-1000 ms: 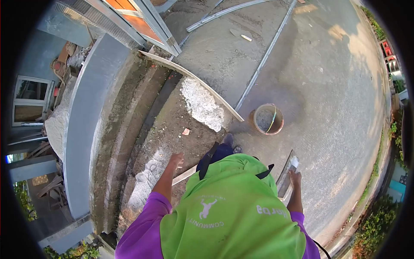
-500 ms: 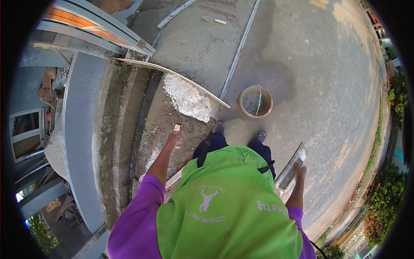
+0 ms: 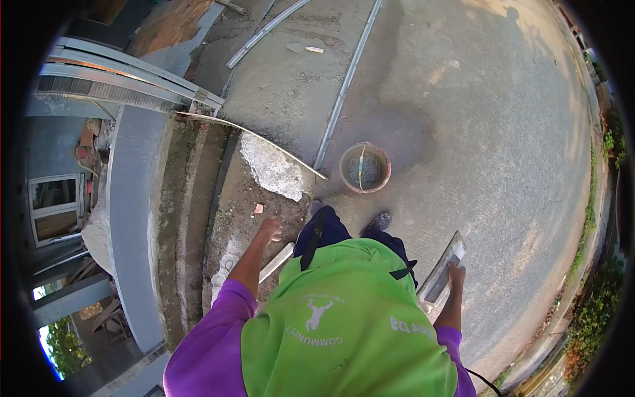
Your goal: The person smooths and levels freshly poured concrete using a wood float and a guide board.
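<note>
My left hand (image 3: 270, 229) hangs over the dirt strip on the left, its fingers loosely apart and nothing in them. A small reddish-white brick fragment (image 3: 258, 208) shows just beyond the fingertips, apart from the hand. On the other side, my right hand (image 3: 456, 274) is closed around a long rectangular plastering trowel (image 3: 436, 281), held beside my right leg with its flat face partly in view. In front of my feet stands a round bucket (image 3: 385, 177) with grey mortar inside and a handle across its top.
A thin board (image 3: 281, 147) edges the wet concrete (image 3: 291, 86), beside a pale rough patch (image 3: 270, 169). A long metal strip (image 3: 348, 83) runs ahead, and a pointing trowel (image 3: 305, 48) lies on the concrete. Paved ground (image 3: 489, 145) spreads right; a low grey wall (image 3: 135, 218) stands left.
My left hand has let go of the brick fragment and drawn back a little toward me. The view has shifted, so the bucket appears further left. My right hand still grips the trowel.
</note>
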A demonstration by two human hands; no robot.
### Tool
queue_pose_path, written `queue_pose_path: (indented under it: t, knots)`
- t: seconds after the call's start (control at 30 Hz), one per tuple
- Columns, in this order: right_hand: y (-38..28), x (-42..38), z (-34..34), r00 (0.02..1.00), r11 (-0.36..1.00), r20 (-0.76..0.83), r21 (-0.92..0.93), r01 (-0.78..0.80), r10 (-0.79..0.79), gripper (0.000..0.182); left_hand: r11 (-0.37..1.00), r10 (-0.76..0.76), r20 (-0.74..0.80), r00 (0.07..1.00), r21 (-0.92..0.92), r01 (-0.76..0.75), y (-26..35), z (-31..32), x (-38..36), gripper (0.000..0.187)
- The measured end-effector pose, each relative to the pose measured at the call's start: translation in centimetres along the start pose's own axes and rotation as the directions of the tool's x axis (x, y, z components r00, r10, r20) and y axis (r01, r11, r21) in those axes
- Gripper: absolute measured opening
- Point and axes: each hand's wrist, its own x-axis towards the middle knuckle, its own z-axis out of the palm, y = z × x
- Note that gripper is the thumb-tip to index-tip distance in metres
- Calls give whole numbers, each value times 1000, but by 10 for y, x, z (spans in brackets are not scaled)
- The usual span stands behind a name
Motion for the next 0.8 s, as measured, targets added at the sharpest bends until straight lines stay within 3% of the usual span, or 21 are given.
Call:
queue_pose_path:
  t: [0.17, 0.23, 0.27, 0.33, 0.43, 0.8]
  knots:
    - [-29, 54, -44, 997, 994, -50, -97, 50, -55, 77, 997, -32, -73, 997, 69, 37, 27, 58, -8, 63]
    - [-43, 74, -60, 996, 984, -25, -160, 79, -84, 81, 994, -30, 28, 999, 103, 27, 37, 67, -8, 70]
    - [-49, 80, -68, 996, 993, 12, -85, 84, -83, 82, 993, -26, 22, 999, 115, 24, 47, 75, -15, 69]
    - [-65, 100, -79, 994, 971, 0, -212, 111, -114, 83, 992, -25, 18, 1000, 123, 23, 61, 85, -9, 69]
    - [-88, 115, -97, 989, 967, -1, -209, 146, -149, 82, 990, -39, 28, 999, 138, 35, 78, 110, -2, 69]
    - [-114, 210, -152, 995, 953, 64, -289, 94, -78, 80, 998, 17, -85, 996, 70, -12, 163, 215, 80, 55]
